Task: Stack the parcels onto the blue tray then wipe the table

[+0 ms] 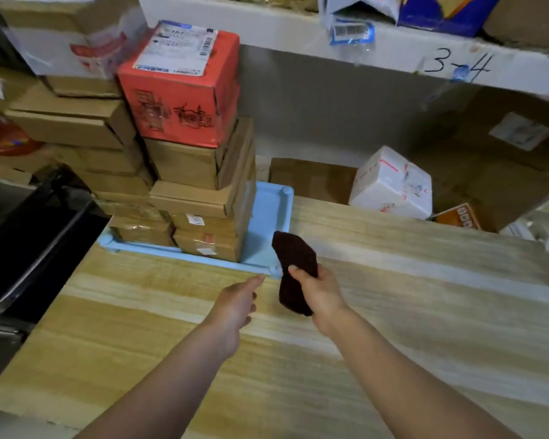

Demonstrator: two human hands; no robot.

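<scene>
Desk (393,312): we saw bare wood grain in front of us.
Parcels (184,185): stacked on the blue tray (267,213) at the desk's far left.
Right hand (319,293): we gripped a dark cloth (293,255) just beside the tray's corner.
Left hand (235,307): released, fingers loose, empty.

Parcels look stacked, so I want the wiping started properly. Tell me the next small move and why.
Probably lower the right hand so the dark cloth meets the wooden table beside the blue tray. The cloth is gripped but looks held above the wood, and the parcels already sit on the tray.
</scene>
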